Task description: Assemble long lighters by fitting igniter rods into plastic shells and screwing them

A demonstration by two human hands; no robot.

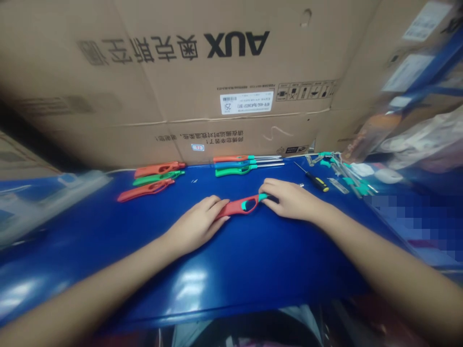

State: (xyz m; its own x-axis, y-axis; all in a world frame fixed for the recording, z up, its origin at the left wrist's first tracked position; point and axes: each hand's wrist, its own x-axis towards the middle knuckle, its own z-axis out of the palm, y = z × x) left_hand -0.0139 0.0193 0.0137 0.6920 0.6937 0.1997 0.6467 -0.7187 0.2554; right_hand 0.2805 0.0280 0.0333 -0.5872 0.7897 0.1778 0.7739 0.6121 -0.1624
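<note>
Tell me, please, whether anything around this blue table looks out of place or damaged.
Two mild oddities: the print on the cardboard behind is upside down, and the teal and clear parts at right lie jumbled, unlike the neatly rowed lighters. No damage stands out.

head-worn view, facing forward and down, close

Beyond its green collar [263, 197], the lighter [235, 208] is being mostly hidden by the right hand [285, 198]; its rear end is being covered by the left hand [197, 222]. Both forearms [119, 282] and the carton [181, 96] are being cut by the picture's edges. The whitish bag [428, 140] is being blurred.
</note>
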